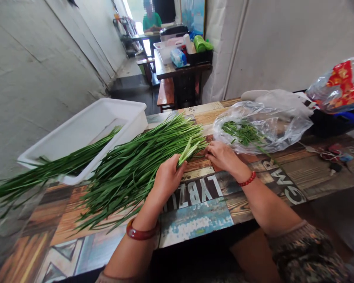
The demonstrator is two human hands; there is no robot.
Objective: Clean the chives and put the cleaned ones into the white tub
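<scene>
A broad pile of garlic chives lies on the table, leaves to the left and pale stem ends to the right. My left hand is closed around a few chive stems, whose light ends stick up past the thumb at the pile's near edge. Just right of the stem ends is my right hand, its fingers pinched together low over the table. What they grip is too small to make out. Beyond that hand, a clear plastic bag lies spread with green trimmings on it.
A white plastic bin at the left holds more chives, their leaves hanging over its rim. Keys and a cable lie at the right, near a red and clear package. Farther back, a person sits behind another table.
</scene>
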